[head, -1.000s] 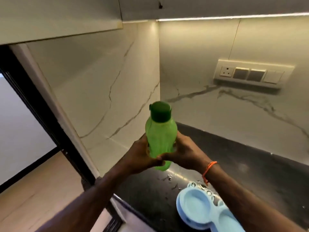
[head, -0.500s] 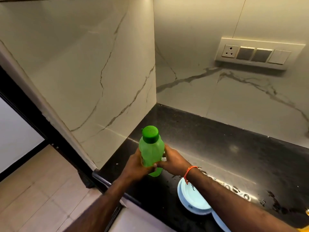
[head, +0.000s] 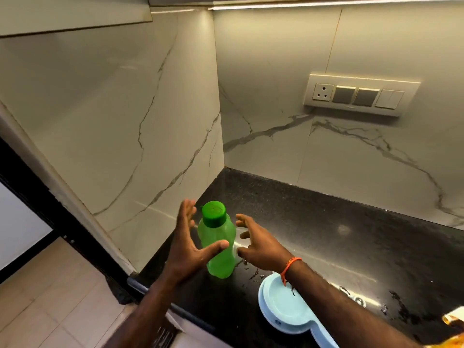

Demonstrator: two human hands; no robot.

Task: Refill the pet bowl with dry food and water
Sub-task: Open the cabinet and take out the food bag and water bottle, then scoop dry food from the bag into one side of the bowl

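Both hands, left hand [head: 187, 247] and right hand [head: 258, 243], spread open, flanked the upright bottle [head: 218, 244] between them; the bowl [head: 286, 307], part-hidden under the right forearm, sat near the counter [head: 326, 222] edge.

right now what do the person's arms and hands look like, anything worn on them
Both forearms are bare, with no sleeves showing. The left hand has no ring, watch or band in view. The right hand has an orange thread band tied round its wrist, with loose dark ends hanging below. No gloves on either hand.
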